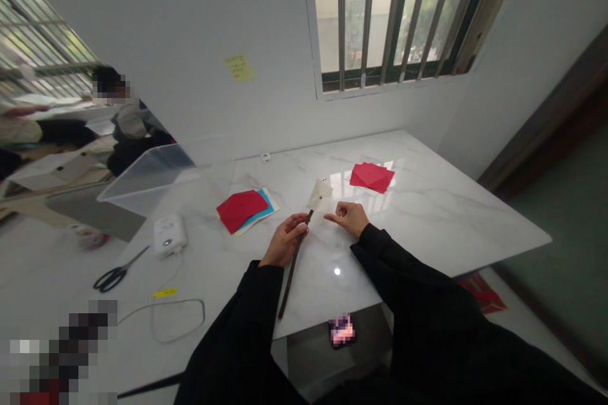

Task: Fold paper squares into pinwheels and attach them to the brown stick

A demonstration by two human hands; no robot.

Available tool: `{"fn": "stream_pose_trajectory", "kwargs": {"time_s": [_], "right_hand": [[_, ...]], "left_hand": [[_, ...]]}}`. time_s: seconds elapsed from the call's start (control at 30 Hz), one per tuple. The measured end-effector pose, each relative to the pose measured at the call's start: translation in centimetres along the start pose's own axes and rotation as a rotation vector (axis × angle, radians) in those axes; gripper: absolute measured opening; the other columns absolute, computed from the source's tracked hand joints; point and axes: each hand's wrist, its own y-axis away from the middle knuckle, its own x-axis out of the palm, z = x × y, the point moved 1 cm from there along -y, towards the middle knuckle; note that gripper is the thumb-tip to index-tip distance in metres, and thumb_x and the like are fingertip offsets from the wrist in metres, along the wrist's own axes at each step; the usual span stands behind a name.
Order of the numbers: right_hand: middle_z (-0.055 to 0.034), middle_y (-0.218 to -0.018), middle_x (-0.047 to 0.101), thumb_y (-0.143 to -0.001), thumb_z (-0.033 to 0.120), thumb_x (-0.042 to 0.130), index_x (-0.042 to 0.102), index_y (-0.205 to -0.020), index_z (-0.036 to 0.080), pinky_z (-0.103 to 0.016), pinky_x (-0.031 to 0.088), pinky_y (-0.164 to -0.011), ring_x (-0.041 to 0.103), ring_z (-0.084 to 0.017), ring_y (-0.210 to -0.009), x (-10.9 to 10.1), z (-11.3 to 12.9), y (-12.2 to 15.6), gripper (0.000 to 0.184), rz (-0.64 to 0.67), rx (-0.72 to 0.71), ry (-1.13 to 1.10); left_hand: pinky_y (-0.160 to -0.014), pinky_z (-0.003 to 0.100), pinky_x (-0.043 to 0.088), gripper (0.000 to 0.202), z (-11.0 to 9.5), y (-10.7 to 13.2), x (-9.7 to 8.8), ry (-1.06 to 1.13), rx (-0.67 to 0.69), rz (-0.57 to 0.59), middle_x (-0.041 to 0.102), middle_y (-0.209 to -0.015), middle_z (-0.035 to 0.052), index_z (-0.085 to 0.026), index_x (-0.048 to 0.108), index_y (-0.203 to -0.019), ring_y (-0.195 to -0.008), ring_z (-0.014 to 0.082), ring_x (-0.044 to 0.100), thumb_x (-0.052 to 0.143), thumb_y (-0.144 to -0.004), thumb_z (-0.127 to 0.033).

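Stick [290, 272] slants, left hand [285, 238] pinching, right hand [353, 219] apart.

- One head-worn camera looks from above two black cloth sleeves [232, 342] at the near side, facing forward and down.
- It sits fairly close to the left bare hand [285, 238] and the right bare hand [351, 218], which fall near the centre.
- It sees the glossy white marbled tabletop [427, 221] at a slant, out to the far metal-barred window [389, 25].
- The wide view reaches a dark-clothed person [135, 133] at far left.
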Motion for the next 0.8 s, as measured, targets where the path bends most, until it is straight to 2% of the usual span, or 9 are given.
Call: {"fn": "stream_pose_trajectory", "kwargs": {"time_s": [0.13,0.3,0.47,0.57,0.67,0.73,0.8], "right_hand": [[0.0044,-0.051,0.050,-0.074,0.063,0.075,0.046,-0.056,0.020,-0.025,0.031,-0.057,0.042,-0.010,-0.051,0.22,-0.18,0.03,0.055,0.040,-0.022,0.028],[0.0035,-0.053,0.051,-0.080,0.056,0.070,0.046,-0.057,0.020,-0.025,0.031,-0.059,0.045,-0.011,-0.053,0.33,-0.68,-0.26,0.049,-0.025,-0.014,0.052],[0.0017,-0.056,0.055,-0.083,0.051,0.066,0.052,-0.060,0.021,-0.026,0.033,-0.060,0.049,-0.014,-0.056,-0.16,-0.90,-0.51,0.040,-0.156,0.082,0.061],[0.0020,-0.059,0.058,-0.084,0.055,0.064,0.064,-0.077,0.021,-0.026,0.036,-0.062,0.053,-0.015,-0.057,-0.46,-0.67,-0.41,0.035,-0.203,0.125,-0.010],[0.0043,-0.055,0.056,-0.087,0.063,0.058,0.070,-0.100,0.021,-0.026,0.038,-0.063,0.054,-0.015,-0.054,-0.52,-0.38,-0.20,0.046,-0.151,0.142,-0.097],[0.0035,-0.049,0.052,-0.092,0.066,0.047,0.073,-0.088,0.020,-0.027,0.038,-0.064,0.053,-0.015,-0.053,-0.42,-0.26,-0.12,0.054,-0.023,0.118,-0.111],[0.0006,-0.047,0.052,-0.096,0.067,0.038,0.067,-0.060,0.020,-0.028,0.038,-0.066,0.054,-0.015,-0.052,-0.29,-0.26,-0.13,0.066,0.101,0.088,-0.096]], "left_hand": [[-0.075,0.025,0.048,0.039,0.00,0.02,0.03,-0.001,-0.001,-0.003,0.071,-0.098,0.0045,-0.017,0.072,-0.101,-0.076,0.0119,0.061,0.088,-0.067,-0.026],[-0.073,0.025,0.048,0.040,-0.07,0.06,0.10,-0.004,0.003,0.007,0.070,-0.099,0.0052,-0.017,0.072,-0.102,-0.075,0.0118,0.060,0.088,-0.066,-0.026],[-0.075,0.026,0.048,0.039,-0.13,0.08,0.18,-0.003,-0.001,-0.002,0.070,-0.098,0.0048,-0.017,0.072,-0.101,-0.076,0.0122,0.060,0.088,-0.066,-0.025],[-0.075,0.026,0.048,0.038,-0.16,0.08,0.22,-0.006,0.001,-0.011,0.070,-0.097,0.0043,-0.017,0.073,-0.101,-0.076,0.0117,0.060,0.088,-0.067,-0.026],[-0.074,0.025,0.048,0.039,-0.14,0.07,0.18,-0.005,0.002,-0.021,0.070,-0.094,0.0037,-0.017,0.072,-0.101,-0.074,0.0113,0.060,0.088,-0.066,-0.027],[-0.073,0.025,0.048,0.040,-0.13,0.07,0.13,-0.005,0.005,-0.027,0.070,-0.095,0.0037,-0.017,0.072,-0.101,-0.074,0.0114,0.060,0.089,-0.066,-0.027],[-0.073,0.025,0.048,0.040,-0.14,0.06,0.10,-0.008,0.012,-0.033,0.070,-0.097,0.0041,-0.017,0.072,-0.101,-0.075,0.0116,0.060,0.089,-0.066,-0.027]]}}
